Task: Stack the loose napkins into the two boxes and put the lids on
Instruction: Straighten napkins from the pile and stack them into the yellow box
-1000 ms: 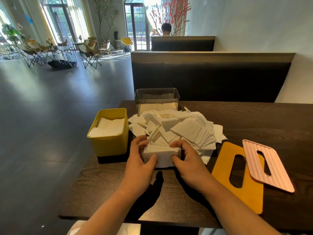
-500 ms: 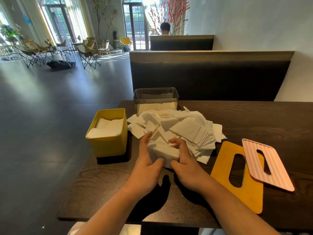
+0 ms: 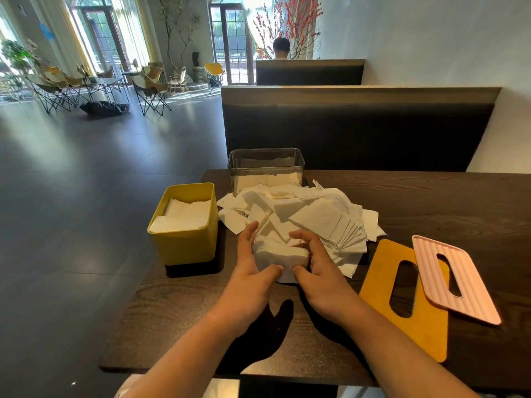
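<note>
Progress sits somewhere short of halfway, as I judge it. The yellow box (image 3: 186,242) at the left edge of the table (image 3: 431,202) already holds a neat layer of napkins reaching near its rim, though it could perhaps take more. The clear box (image 3: 265,165), at the far edge behind the pile, has only a low layer in its bottom. Between the boxes and spreading to the right lies the pile (image 3: 316,216) of loose napkins, large and untidy, with one fanned run along its right side.

At the pile's near edge both hands work on a bundle (image 3: 280,254). The left hand (image 3: 250,280) cups its left end, fingers running along the side and thumb hooked across the front. The right hand (image 3: 319,282) curls its fingers over the top, with its thumb at the front. The bundle rests on the table or just above it (I cannot tell which), and its edges look nearly squared.

Neither lid is on. The orange lid (image 3: 376,282) lies flat on the table to the right of the hands, and the pink lid (image 3: 475,294) lies across its far right corner, overlapping it.

Left to do, then: drop this bundle into a box, gather and square the rest of the pile over several more rounds, fill both boxes, and fit each lid.
</note>
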{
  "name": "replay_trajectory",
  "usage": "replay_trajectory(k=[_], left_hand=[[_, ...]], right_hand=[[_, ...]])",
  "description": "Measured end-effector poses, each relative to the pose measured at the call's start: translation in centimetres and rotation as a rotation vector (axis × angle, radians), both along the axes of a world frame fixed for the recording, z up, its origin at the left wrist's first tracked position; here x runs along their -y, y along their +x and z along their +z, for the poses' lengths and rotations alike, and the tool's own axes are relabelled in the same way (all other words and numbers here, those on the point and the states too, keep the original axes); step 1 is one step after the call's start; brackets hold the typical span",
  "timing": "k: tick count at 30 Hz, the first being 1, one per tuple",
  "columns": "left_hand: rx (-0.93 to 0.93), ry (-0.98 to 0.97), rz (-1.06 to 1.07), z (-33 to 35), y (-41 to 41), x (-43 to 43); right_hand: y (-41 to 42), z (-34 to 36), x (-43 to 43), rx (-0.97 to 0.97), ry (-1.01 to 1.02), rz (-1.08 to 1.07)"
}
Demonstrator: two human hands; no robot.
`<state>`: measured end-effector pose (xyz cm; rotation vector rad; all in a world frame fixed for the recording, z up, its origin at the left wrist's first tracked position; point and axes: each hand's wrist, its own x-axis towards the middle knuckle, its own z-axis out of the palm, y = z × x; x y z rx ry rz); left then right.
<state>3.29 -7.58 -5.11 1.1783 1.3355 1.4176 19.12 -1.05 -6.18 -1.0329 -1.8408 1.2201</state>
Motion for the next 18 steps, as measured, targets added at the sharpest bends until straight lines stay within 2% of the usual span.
replay_trajectory(k=[9, 18], left_hand=[[0.022, -0.025, -0.046, -0.3, 0.0, 0.2], [-0.273, -0.117, -0.13, 0.3, -2.4, -0.7]], right_hand=[[0.1, 0.0, 0.0, 0.042, -0.041, 0.032], [-0.1, -0.4, -0.1, -0.027, -0.025, -0.029]])
